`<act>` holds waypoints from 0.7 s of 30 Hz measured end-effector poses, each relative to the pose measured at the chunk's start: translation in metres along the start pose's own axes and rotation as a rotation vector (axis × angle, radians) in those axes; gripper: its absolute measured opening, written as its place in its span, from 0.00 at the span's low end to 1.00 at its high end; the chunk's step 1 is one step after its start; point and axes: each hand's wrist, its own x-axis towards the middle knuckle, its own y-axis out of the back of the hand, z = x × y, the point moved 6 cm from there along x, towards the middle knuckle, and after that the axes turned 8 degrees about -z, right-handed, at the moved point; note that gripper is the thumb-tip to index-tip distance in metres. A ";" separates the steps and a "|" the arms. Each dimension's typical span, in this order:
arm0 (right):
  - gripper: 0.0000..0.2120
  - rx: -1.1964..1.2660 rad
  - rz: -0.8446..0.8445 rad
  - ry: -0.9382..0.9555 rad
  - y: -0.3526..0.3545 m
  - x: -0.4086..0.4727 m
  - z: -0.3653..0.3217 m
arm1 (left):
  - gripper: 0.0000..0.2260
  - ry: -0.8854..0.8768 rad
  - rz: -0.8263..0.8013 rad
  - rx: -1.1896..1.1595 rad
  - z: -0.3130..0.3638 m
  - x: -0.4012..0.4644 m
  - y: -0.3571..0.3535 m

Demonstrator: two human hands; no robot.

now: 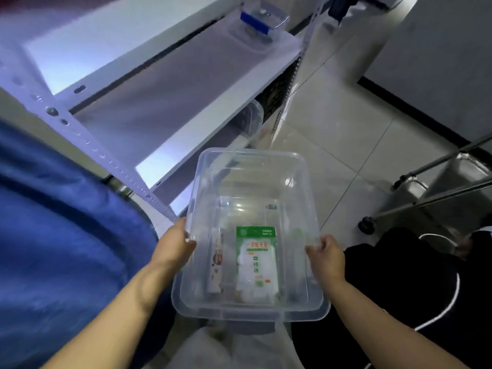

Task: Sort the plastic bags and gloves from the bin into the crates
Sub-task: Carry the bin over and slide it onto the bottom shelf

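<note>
Both hands (174,246) (gripping) round clear crate (247,166)

You hold a bin (247,182) of clear, glossy, smooth plastic. The packet (256,265) inside is shiny plastic film. The shelf (170,83) looks like matt painted metal, the floor (340,145) is glossy tile, the trolley (452,182) bare metal.

One clear crate (247,166) holds two packets: one green-topped (256,265), one narrow white (216,262).
</note>
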 end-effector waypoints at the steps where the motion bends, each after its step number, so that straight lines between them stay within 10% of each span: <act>1: 0.09 -0.011 -0.010 0.000 -0.003 0.015 -0.002 | 0.17 -0.002 -0.004 -0.011 0.002 0.012 -0.003; 11: 0.06 -0.130 -0.153 0.082 -0.032 0.171 -0.030 | 0.17 0.289 -0.096 -0.033 0.004 0.134 -0.054; 21: 0.06 -0.225 -0.262 0.238 -0.112 0.276 -0.075 | 0.12 0.415 0.149 -0.194 -0.030 0.189 -0.051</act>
